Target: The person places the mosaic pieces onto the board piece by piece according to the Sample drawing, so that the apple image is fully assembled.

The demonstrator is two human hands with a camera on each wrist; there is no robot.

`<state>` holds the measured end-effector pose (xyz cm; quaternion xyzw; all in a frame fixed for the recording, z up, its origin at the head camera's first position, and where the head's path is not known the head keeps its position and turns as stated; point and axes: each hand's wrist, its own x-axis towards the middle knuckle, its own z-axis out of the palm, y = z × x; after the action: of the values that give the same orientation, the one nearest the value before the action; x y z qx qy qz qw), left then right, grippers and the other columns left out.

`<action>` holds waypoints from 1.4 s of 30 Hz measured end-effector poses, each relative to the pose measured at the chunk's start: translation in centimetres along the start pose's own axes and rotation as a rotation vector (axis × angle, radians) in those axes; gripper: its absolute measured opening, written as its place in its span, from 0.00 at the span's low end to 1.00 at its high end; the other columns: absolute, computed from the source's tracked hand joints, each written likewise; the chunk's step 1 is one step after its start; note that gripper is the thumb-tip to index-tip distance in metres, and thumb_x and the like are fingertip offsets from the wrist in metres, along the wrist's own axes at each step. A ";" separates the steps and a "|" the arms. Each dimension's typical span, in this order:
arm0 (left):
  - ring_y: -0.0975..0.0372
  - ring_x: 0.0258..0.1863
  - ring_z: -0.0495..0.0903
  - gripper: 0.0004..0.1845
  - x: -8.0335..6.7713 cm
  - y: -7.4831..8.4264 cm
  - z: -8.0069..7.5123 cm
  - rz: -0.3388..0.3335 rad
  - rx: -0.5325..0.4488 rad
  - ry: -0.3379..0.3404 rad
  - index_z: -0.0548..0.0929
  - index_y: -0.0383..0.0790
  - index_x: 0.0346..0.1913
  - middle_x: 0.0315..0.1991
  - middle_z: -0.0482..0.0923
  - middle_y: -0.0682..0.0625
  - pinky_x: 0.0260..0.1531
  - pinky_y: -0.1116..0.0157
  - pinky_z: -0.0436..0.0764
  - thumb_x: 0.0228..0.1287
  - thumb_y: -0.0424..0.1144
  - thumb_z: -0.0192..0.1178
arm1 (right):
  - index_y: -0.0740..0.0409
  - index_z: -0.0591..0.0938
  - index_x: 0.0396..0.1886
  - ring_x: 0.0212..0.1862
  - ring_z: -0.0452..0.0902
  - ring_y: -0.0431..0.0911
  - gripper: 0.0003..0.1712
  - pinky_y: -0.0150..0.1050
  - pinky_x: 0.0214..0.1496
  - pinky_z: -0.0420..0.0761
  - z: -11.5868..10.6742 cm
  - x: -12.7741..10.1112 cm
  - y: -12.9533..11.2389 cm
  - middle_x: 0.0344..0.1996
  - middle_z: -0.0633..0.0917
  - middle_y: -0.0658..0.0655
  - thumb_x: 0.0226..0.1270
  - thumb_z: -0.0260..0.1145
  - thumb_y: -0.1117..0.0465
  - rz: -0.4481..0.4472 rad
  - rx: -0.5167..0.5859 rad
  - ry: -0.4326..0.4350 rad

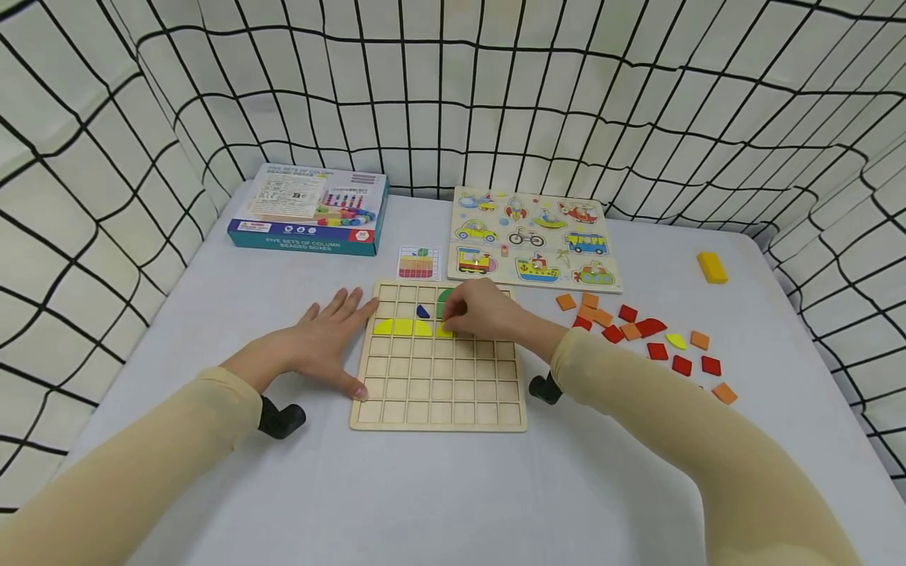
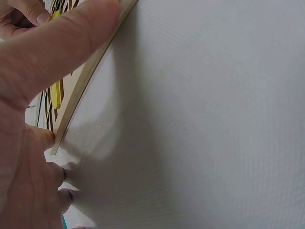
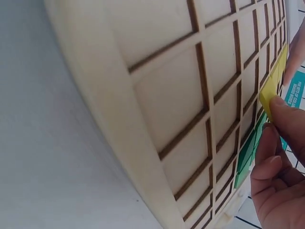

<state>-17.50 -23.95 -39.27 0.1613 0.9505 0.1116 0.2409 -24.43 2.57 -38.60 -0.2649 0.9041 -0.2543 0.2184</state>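
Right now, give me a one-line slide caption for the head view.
Left hand steadies the wooden grid board while the right hand sets a yellow tile into its yellow row.

One wooden grid board, centre; one teal box, upper left; one vehicle puzzle; one pattern card; one yellow block, right; two hands.

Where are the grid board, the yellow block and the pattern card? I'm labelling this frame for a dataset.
grid board [image 1: 439,393], head view, on its bare lower cells.
yellow block [image 1: 711,267], head view, on its top face.
pattern card [image 1: 419,262], head view, on the card's middle.
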 end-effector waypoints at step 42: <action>0.34 0.81 0.31 0.77 0.1 0.3 -0.2 0.006 -0.008 -0.009 0.43 0.38 0.83 0.83 0.32 0.32 0.72 0.26 0.38 0.37 0.69 0.78 | 0.62 0.82 0.60 0.52 0.79 0.57 0.20 0.41 0.51 0.83 -9.8 -17.0 17.6 0.53 0.85 0.67 0.75 0.65 0.57 0.338 -0.041 0.224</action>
<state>-17.56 -23.64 -39.06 0.1635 0.9485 0.1155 0.2454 -23.13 28.84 -36.66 -0.0837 0.9594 -0.2232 0.1507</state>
